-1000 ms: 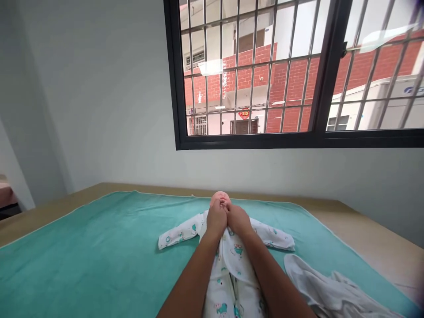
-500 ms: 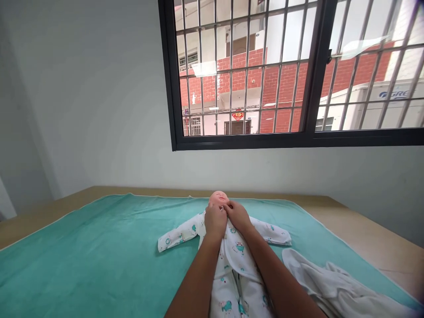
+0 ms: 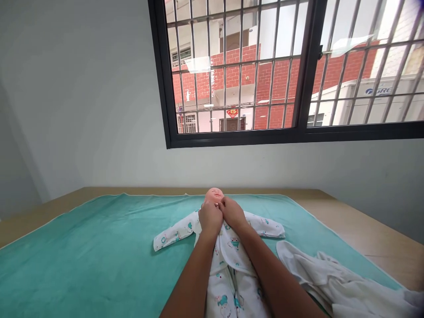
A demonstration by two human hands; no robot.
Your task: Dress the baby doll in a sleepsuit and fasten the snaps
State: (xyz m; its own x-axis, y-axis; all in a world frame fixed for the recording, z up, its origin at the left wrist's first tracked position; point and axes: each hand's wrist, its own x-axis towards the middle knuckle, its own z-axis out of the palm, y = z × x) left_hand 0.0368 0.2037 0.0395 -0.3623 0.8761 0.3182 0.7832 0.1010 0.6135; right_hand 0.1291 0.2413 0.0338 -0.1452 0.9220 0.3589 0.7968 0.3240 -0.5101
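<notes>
From my view, the printed outfit point(image 3: 234, 249) ran up from the near side, its sleeves spread, on a green blanket point(image 3: 99, 260). A crumpled white cloth point(image 3: 334, 278) lay on the blanket toward the near right corner. Farther up, my left hand point(image 3: 211, 215) and right hand point(image 3: 233, 212) met at the outfit's collar, fingers curled in and pinching it; the fingertips were too small to read finely. The doll's head point(image 3: 214, 194) showed just beyond them, face up, near the blanket's far edge. Bare wooden surface point(image 3: 351, 216) showed along the far and right edges. Behind rose a pale wall point(image 3: 99, 110) with a dark-framed, barred window point(image 3: 238, 138), red brick point(image 3: 278, 73) outside.
</notes>
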